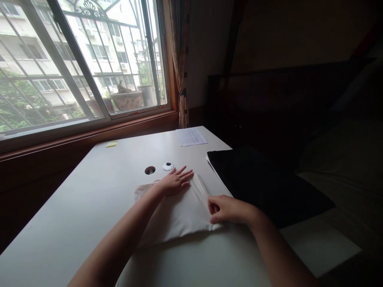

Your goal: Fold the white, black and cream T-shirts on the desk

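Observation:
A folded piece of white cloth (179,215) lies flat on the white table, with creases along its right side. My left hand (176,182) rests palm down on the cloth's far part, its fingers spread. At the cloth's right edge, my right hand (224,209) is closed with its fingers curled and the thumb against the fabric, pinching the edge near the front right corner. Part of the cloth's left side is hidden under my left forearm.
Dark folded fabric (263,183) lies to the right, overhanging the table (74,211). Farther back are printed paper (191,136) and yellow sticky notes (111,144). A round hole (150,170) and a round cap (168,166) sit beyond the cloth. A barred window (89,59) stands behind.

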Demonstrator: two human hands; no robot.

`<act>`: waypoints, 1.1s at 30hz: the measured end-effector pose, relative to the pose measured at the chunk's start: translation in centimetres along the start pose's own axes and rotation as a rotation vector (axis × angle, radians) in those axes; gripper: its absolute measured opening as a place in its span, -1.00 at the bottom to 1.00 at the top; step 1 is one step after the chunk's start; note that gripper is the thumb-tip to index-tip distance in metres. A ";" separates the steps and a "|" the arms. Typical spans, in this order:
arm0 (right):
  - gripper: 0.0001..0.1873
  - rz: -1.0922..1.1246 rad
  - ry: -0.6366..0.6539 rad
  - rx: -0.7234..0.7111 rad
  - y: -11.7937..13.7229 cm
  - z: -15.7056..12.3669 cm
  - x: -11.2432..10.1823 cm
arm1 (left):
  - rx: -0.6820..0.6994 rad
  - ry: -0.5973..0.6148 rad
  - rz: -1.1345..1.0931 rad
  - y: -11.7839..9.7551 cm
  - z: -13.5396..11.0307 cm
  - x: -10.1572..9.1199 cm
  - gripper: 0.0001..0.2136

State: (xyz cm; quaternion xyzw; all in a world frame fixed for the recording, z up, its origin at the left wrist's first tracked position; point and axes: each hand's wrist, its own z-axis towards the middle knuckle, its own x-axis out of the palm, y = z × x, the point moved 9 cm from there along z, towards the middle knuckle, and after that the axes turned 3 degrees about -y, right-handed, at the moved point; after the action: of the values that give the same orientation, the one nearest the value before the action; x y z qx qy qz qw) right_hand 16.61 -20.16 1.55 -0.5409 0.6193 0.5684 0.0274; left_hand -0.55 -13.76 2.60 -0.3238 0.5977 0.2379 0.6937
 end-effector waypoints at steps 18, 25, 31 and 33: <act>-0.76 -0.018 0.012 -0.012 0.3 -0.2 0.0 | -0.116 -0.267 0.186 2.3 -4.7 -5.2 -0.53; -0.83 -0.173 -0.257 -0.205 4.9 -0.5 -1.7 | -0.145 -0.138 0.161 1.6 -13.4 -2.3 -0.48; -0.91 -0.149 -0.153 -0.220 4.9 0.2 0.7 | -0.347 -0.141 0.134 7.1 -19.7 -1.1 -0.47; -0.91 -0.141 -0.114 -0.190 4.3 0.4 1.0 | -0.399 -0.155 0.141 8.4 -21.1 -1.1 -0.48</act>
State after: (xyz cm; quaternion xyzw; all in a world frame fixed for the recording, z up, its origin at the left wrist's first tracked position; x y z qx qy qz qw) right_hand 12.97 -21.55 3.64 -0.5499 0.5205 0.6512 0.0511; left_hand -21.00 -23.51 0.65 -0.3929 0.5046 0.4237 0.6415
